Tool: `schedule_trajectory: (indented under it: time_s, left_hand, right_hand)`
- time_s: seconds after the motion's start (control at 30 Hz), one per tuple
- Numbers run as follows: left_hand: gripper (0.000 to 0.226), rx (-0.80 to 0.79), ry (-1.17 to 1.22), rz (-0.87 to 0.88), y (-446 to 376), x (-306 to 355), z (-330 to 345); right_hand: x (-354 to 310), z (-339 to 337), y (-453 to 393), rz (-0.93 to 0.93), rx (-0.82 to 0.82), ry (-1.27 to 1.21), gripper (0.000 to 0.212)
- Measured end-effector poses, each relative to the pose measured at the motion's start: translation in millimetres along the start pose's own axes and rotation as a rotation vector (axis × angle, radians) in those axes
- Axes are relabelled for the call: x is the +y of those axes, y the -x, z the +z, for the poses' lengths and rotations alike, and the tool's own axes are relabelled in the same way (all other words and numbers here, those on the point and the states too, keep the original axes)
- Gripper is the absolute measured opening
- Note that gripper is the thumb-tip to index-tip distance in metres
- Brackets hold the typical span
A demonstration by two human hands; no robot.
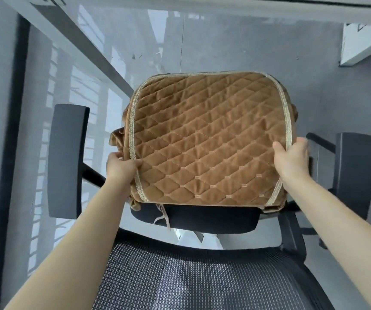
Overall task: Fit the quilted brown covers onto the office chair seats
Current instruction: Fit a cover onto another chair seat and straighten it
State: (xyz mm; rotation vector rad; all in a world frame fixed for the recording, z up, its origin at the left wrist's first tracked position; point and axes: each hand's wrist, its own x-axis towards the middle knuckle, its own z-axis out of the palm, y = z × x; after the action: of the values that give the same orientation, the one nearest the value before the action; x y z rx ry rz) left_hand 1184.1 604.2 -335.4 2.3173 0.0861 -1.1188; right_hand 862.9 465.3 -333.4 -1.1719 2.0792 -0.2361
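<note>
A glossy grey floor [224, 41] with pale window reflections spreads beyond the fingers. A grey tabletop [72, 39] edge runs slantwise above and left of them, with a dark leg [12, 108] at far left. A white block [365, 43] sits at upper right.

Quilted cover [207, 139]: brown velvet, diamond stitching, beige braided trim. Seat cushion [202, 218]: black. Mesh backrest [180, 280]: dark grey, fine dotted weave. Armrests [68, 162]: black. Floor [224, 45]: glossy grey.
</note>
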Motion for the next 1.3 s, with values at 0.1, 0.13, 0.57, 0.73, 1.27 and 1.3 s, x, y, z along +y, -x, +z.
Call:
schedule_trajectory:
  time_s: [0.1,0.13,0.57,0.73,1.27,1.3]
  left_hand:
    - [0.043,0.046,-0.063,0.074,8,-13,-3]
    - [0.04,0.068,-0.1,0.085,10,-22,-5]
    - [0.051,0.074,-0.74,0.015,10,-88,14]
    - [0.055,0.073,-0.857,0.007,6,-97,23]
    - [0.066,0.048,-0.978,0.18,-51,-8,28]
    - [0.064,0.059,-0.948,0.237,-59,4,30]
  right_hand:
    - [31,8,25,-0.012,-0.011,-0.013,0.057]
    - [41,12,33,-0.001,-0.034,-0.009,0.057]
    - [103,31,52,0.025,-0.193,0.373,0.038]
    - [109,31,65,-0.073,-0.131,0.627,0.028]
    - [18,32,-28,-0.048,-0.057,0.606,0.054]
    - [9,32,-38,-0.038,-0.06,0.584,0.052]
